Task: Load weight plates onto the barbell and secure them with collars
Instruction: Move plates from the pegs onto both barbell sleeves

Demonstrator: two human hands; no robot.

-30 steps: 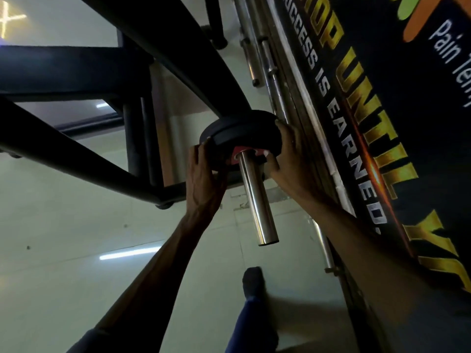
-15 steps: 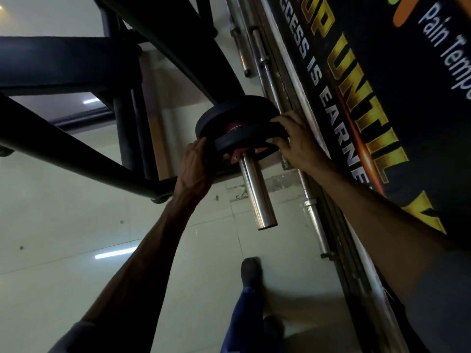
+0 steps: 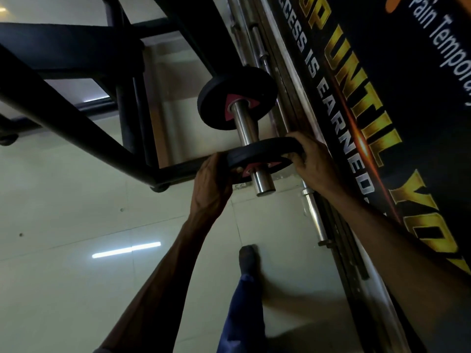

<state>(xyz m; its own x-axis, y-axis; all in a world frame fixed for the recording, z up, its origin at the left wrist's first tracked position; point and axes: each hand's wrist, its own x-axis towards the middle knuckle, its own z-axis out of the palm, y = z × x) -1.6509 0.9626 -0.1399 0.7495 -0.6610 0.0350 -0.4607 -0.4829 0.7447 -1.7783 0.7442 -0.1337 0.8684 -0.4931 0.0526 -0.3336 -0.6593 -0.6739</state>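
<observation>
Head view: a small black weight plate sits on the chrome barbell sleeve, near its free end, tilted and seen almost edge-on. The left hand grips the plate's left rim with curled fingers; the right hand grips the right rim, fingers wrapped over the edge. Further up the sleeve, well apart from the hands, a second black plate with a red centre sits on the bar. Beneath lies a pale tiled floor; a lettered banner runs along the right.
</observation>
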